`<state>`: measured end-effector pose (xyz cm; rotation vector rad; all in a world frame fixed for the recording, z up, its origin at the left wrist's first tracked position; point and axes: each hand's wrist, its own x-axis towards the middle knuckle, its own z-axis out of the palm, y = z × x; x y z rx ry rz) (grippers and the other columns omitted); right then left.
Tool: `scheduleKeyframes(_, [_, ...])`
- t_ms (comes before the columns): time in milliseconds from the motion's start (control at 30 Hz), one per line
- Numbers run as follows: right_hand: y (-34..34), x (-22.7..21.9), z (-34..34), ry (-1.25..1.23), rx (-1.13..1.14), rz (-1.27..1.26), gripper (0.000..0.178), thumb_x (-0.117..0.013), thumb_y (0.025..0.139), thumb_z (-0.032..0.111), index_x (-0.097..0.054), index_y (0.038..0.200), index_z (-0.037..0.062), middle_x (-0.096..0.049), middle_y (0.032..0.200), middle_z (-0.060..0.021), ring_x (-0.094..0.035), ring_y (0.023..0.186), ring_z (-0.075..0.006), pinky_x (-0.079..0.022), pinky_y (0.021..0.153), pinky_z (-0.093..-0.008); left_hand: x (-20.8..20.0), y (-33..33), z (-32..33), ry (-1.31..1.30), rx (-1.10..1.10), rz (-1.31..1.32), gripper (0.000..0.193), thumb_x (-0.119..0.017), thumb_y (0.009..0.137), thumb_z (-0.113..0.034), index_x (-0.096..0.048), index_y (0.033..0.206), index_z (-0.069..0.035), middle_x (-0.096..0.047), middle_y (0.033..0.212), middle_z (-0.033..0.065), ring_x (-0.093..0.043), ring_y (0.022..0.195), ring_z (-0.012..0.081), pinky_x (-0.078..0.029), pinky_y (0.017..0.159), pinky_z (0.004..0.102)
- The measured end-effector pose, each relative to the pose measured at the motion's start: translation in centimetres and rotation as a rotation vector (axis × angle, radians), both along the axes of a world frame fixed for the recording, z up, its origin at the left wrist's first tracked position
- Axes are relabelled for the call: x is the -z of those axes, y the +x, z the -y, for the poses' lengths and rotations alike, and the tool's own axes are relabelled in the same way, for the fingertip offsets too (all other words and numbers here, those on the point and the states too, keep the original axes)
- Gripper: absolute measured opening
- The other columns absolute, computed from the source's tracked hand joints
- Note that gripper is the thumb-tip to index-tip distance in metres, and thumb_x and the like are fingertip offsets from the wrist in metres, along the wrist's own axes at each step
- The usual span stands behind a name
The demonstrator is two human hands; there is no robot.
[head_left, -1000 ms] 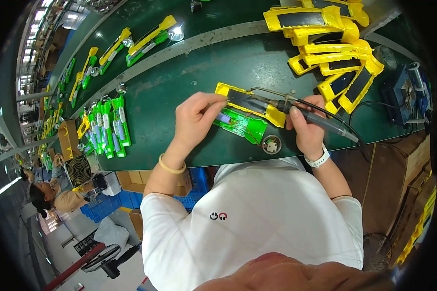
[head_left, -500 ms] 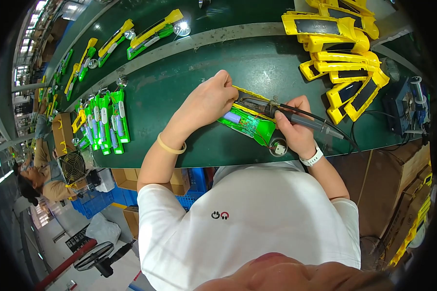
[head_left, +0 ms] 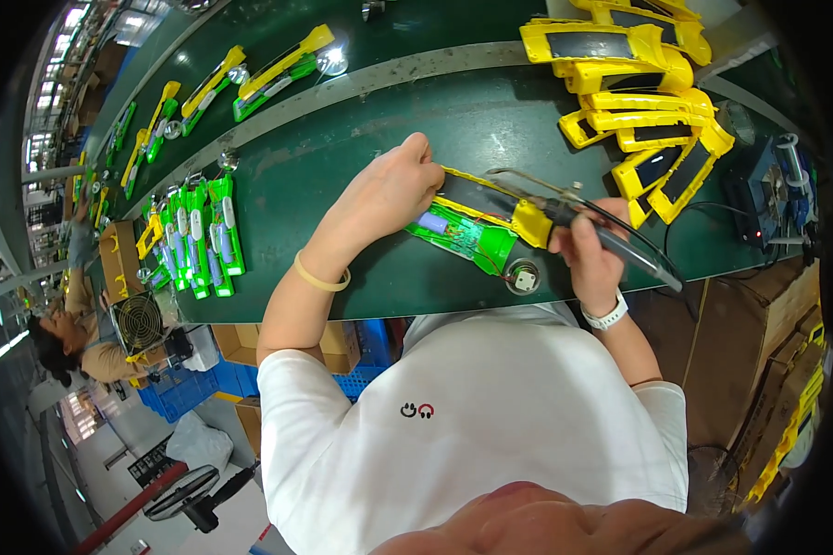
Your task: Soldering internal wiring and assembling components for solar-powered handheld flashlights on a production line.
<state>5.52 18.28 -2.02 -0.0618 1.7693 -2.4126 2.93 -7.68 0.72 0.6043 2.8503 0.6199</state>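
Note:
My left hand (head_left: pixel 391 192) is closed at the left end of a yellow casing half (head_left: pixel 531 225) with a dark panel; its fingertips are partly hidden. Just below lies a green casing half (head_left: pixel 496 247), open side up, showing a cylindrical lavender battery (head_left: pixel 432 222), a green circuit board and thin wires. A round silver lamp head (head_left: pixel 522 277) sits at its right end, near the table edge. In my right hand (head_left: pixel 594 252) is a soldering iron (head_left: pixel 637 259) with a grey handle and a thin feed tube. Its front part slants over the yellow half; whether the tip touches is unclear.
Yellow casing halves (head_left: pixel 639 120) are piled at the far right, beside a soldering station (head_left: pixel 757 199). Several green lamp units (head_left: pixel 199 236) stand in a row at left. More yellow-green units (head_left: pixel 278 79) lie beyond a metal rail (head_left: pixel 389 76). A co-worker (head_left: pixel 74 347) sits far left.
My right hand has drawn right and slightly down with the soldering iron, exposing the yellow half's right end. My left hand keeps its grip. The whole view has shifted slightly.

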Motion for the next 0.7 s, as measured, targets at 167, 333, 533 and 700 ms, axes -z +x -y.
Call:
scheduleKeyframes(167, [0.3,0.9,-5.1,-0.139,0.255,-0.355,0.032,-0.050,0.091,0.031,-0.034,0.109,0.0101,-0.054,0.085,-0.0135,-0.059,0.066,-0.0228,-0.043,0.043,-0.0234,-0.8,0.5,0.2,0.007,0.008,-0.013,0.006,-0.062,0.071,-0.002,-0.059,0.076,-0.002,-0.046,0.084,0.0115,-0.053,0.075,0.0275,-0.046,0.066,0.0342])
scheduleKeyframes(333, [0.5,2.1,-10.5,0.011,0.526,-0.523,0.042,-0.043,0.092,0.042,-0.025,0.120,0.0162,-0.050,0.114,-0.0202,-0.057,0.099,-0.0384,-0.058,0.057,-0.0412,-1.2,0.7,-0.1,0.014,-0.029,0.006,0.008,-0.062,0.070,0.000,-0.059,0.078,-0.001,-0.046,0.083,0.0121,-0.053,0.073,0.0276,-0.046,0.065,0.0336])
scheduleKeyframes(533, [-1.5,2.4,-11.8,0.133,0.655,-0.685,0.044,-0.047,0.090,0.043,-0.028,0.118,0.0150,-0.049,0.118,-0.0205,-0.054,0.106,-0.0407,-0.054,0.077,-0.0486,-1.6,0.7,-0.9,-0.026,-0.042,0.004,0.005,-0.061,0.071,0.000,-0.059,0.076,0.000,-0.046,0.082,0.0129,-0.053,0.073,0.0289,-0.046,0.066,0.0354])
scheduleKeyframes(700, [-9.1,-1.1,-16.8,0.253,0.574,-0.732,0.044,-0.032,0.093,0.049,-0.025,0.122,0.0159,-0.054,0.113,-0.0215,-0.057,0.102,-0.0396,-0.056,0.066,-0.0404,-1.6,0.8,-1.3,-0.044,-0.049,-0.001,0.006,-0.061,0.071,-0.001,-0.059,0.077,0.000,-0.046,0.083,0.0126,-0.053,0.073,0.0286,-0.046,0.066,0.0353])
